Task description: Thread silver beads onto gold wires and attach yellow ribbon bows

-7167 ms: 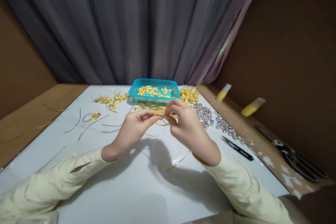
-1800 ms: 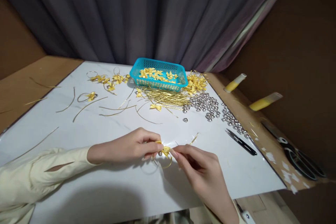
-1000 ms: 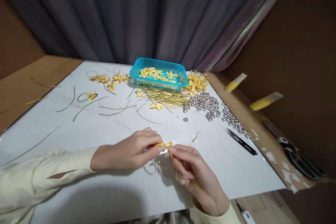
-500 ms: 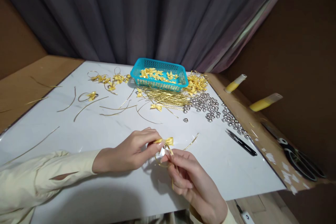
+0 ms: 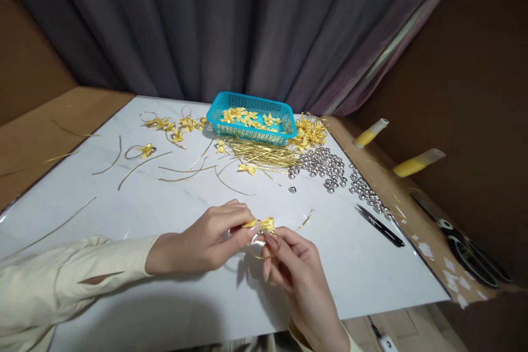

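Between the fingertips of my left hand (image 5: pixel 214 236) is a yellow ribbon bow (image 5: pixel 266 224), pinched at its left side. My right hand (image 5: pixel 297 264) is closed on a thin gold wire loop (image 5: pixel 264 257) just below and right of the bow. The fingertips of both hands nearly meet there. A small shiny piece shows under the bow, partly hidden by the fingers. Behind the hands, a loose bow (image 5: pixel 246 169) lies beside a pile of gold wires (image 5: pixel 264 153).
A teal basket (image 5: pixel 251 133) holds yellow bows. Silver beads (image 5: pixel 322 162) lie right of the wires. Black snips (image 5: pixel 379 225), large scissors (image 5: pixel 470 253) and two yellow tubes (image 5: pixel 371 133) are on the right. Finished-looking looped bows (image 5: pixel 177 135) lie back left.
My right hand has moved up closer to the bow and turned its fingers toward it. The wire now forms a rounder loop at the bow. My left hand has hardly moved.
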Tool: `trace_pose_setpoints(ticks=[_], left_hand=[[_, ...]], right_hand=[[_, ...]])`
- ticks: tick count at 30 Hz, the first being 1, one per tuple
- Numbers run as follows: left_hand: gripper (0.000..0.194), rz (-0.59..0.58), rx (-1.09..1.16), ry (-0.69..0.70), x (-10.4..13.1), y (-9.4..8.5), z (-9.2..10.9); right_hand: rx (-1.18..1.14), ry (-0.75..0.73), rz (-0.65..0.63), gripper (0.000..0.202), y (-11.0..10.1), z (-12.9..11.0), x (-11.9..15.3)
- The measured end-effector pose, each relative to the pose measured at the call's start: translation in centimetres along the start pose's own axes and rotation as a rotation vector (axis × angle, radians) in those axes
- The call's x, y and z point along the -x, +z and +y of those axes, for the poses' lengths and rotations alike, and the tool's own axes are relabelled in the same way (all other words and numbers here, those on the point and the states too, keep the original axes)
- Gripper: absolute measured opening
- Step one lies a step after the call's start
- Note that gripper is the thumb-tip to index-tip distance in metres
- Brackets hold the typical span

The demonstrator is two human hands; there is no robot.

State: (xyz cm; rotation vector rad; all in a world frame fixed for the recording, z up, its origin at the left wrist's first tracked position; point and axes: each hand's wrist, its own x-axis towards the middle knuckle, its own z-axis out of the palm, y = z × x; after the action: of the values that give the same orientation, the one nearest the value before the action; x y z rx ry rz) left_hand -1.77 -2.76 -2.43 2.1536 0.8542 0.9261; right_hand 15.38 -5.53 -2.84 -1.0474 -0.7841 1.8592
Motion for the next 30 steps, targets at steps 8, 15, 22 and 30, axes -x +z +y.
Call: trace_pose_setpoints(ticks=[8,15,22,30], left_hand=[[0.024,0.056,-0.015,0.067,-0.1,0.0,0.2],[0.029,0.083,0.333,-0.370,-0.4,-0.3,0.9],[0.029,0.147,0.429,-0.429,-0.1,0.2,0.4],[0.028,0.215,0.545,-0.402,-0.6,-0.3,0.3]], right_hand=[[-0.186,0.227,-0.196,0.024,0.3,0.6,-0.3],[-0.067,-0.079,-0.027,0.020,0.8,0.8,0.6],[-0.175,0.060,-0.311,0.028,1.2,1.2,0.3],[-0.301,-0.017,-0.131,0.030,0.2,-0.6,0.0]])
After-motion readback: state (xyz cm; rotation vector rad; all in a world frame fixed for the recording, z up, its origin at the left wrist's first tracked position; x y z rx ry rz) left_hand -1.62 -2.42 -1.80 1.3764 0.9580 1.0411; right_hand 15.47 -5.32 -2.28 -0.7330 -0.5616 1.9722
